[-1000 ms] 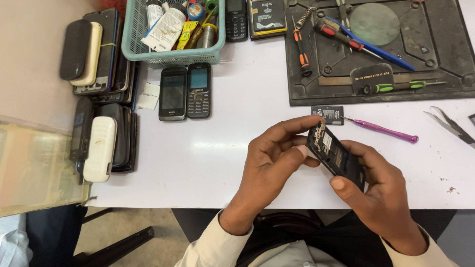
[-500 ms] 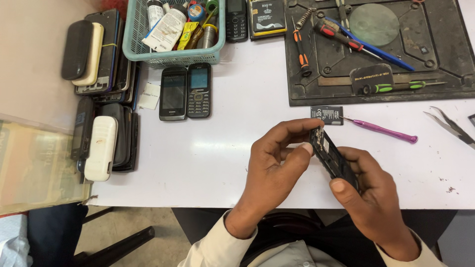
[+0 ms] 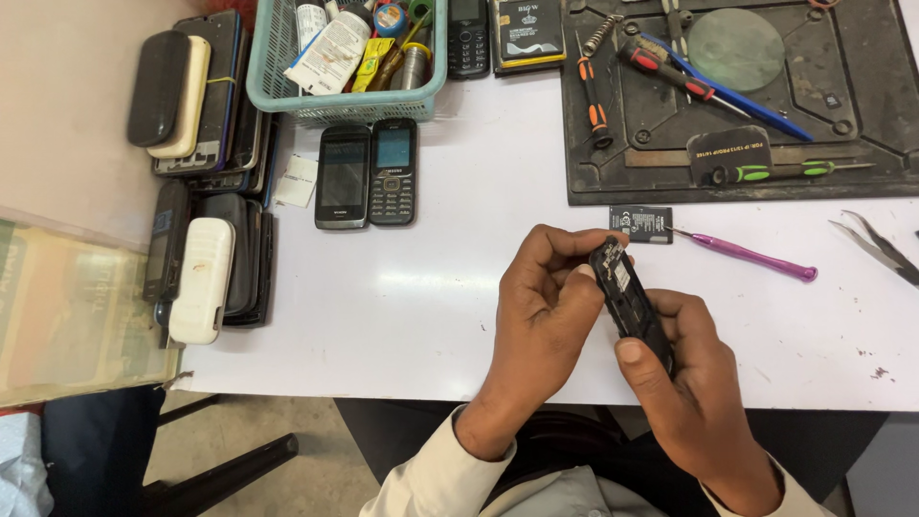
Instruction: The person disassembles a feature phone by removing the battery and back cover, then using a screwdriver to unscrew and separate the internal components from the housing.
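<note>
One black phone, back cover off, gripped in the right hand above the table edge, while the left hand pinches its top end. One battery and a purple screwdriver just beyond; two phones farther left; teal basket holds bottles and tubes

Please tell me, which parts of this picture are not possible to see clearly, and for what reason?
Head view, the only one:
- Black phone: turned nearly edge-on; left hand and right hand cover most of it, so its front is hidden.
- Teal basket: its far side is cut off by the top edge.
- Tweezers: their far end is cut off by the right edge.
- Stacked phones at left: lower ones are hidden by the upper ones.
</note>
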Tool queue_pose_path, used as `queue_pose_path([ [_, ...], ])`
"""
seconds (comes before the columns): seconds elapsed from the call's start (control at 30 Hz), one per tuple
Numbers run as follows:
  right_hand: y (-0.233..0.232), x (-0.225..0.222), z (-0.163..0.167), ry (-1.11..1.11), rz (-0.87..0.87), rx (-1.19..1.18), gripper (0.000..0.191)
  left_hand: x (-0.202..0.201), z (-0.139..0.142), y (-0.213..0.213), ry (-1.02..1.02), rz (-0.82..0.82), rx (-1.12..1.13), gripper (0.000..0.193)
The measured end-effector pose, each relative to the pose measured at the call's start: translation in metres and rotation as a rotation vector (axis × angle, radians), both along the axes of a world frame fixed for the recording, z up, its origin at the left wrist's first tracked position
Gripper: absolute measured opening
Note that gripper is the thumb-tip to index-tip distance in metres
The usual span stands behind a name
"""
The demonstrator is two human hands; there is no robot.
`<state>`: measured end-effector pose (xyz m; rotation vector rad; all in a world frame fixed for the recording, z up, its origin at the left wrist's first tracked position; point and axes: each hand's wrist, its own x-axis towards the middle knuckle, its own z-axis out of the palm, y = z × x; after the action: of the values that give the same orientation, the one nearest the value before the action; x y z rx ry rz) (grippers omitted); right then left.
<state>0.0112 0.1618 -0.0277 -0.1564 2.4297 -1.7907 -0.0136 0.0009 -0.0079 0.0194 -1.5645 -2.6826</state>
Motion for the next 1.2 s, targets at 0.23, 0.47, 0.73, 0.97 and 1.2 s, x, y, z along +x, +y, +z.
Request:
queue_pose_path([
  [0.23,-0.007,0.002,-0.004,-0.008,-0.017,-0.04,0.042,0.006,0.002,0.0,-0.002,-0.018,-0.064,0.033],
  [0.47,-0.004,0.004,-0.013,0.033,-0.005,-0.11,0.039,0.013,0.002,0.005,0.075,-0.032,-0.179,0.061],
  [0.73,0.009,-0.002,-0.007,-0.199,0.082,-0.246,0.057,0.01,0.001,0.004,0.068,-0.019,-0.124,0.055],
  [0.97,0.029,-0.018,0.007,-0.447,0.266,-0.746,0.077,0.006,0.003,-0.014,0.034,-0.114,-0.031,0.044],
  [1.2,0.044,-0.019,-0.012,-0.471,0.285,-0.845,0.062,0.001,0.007,-0.024,0.031,-0.311,0.023,0.056],
])
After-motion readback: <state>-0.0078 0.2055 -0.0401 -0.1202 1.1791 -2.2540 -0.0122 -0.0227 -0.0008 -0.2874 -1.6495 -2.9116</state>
